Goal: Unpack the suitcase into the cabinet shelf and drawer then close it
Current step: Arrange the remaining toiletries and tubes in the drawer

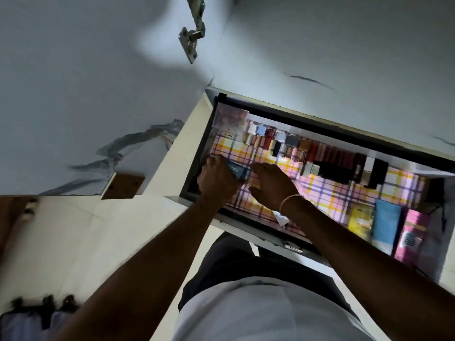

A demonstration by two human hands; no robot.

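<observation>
An open cabinet drawer (275, 238) lined with pink, yellow and purple checked paper lies below me. My left hand (218, 178) grips a small blue box (237, 170) at the drawer's left end. My right hand (272, 184) hovers right beside it, fingers loosely bent over the liner, touching the box's right end. A row of small bottles and lipsticks (310, 151) lines the drawer's far side. The suitcase is out of view.
A yellow pack (360, 219), a blue pack (387, 221) and a pink box (412, 236) lie at the drawer's right end. A clear case (230, 119) sits in the far left corner. A cabinet door hinge (193, 36) hangs above. Hanging clothes (37, 318) show at bottom left.
</observation>
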